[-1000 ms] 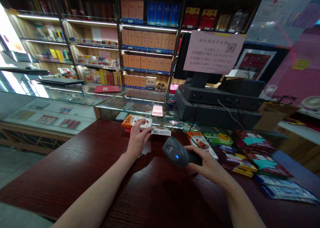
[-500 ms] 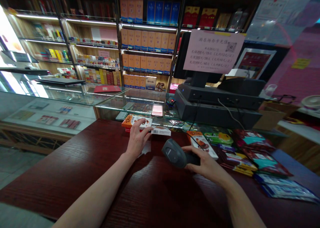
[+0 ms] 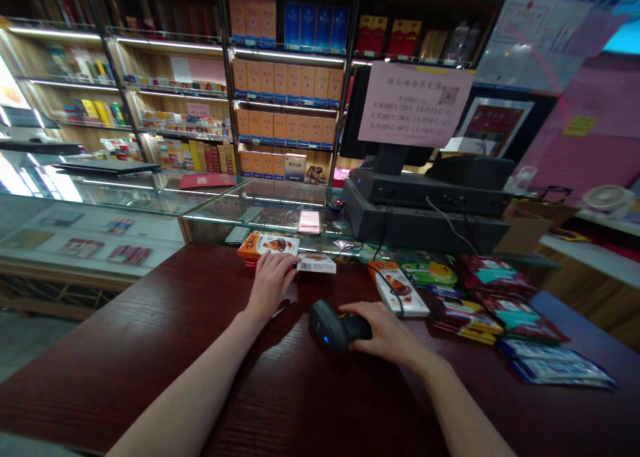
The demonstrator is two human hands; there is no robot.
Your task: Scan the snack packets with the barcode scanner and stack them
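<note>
My left hand (image 3: 273,285) lies against the front of a stack of chocolate boxes (image 3: 271,245), orange and white on top with red edges below. Its bent fingers reach the left end of a white box (image 3: 317,264) with a barcode on its side. The fingertips are hidden, so I cannot tell whether they grip anything. My right hand (image 3: 387,330) is closed round the handle of a dark grey barcode scanner (image 3: 330,327), held low above the dark wooden counter (image 3: 165,317). A blue light shows on the scanner. Another chocolate box (image 3: 400,287) lies just beyond my right hand.
Green (image 3: 430,273), yellow-brown (image 3: 467,318), dark red (image 3: 520,317) and blue-white (image 3: 557,362) snack packets lie at the right. A cash register (image 3: 425,210) with a paper sign stands behind, beside a glass display case (image 3: 270,207). The scanner's cable crosses the nearby box.
My right hand has lowered the scanner and shifted it left; its blue light now shows. My left hand has slid slightly nearer, off the top of the chocolate boxes. The view has shifted a little.
</note>
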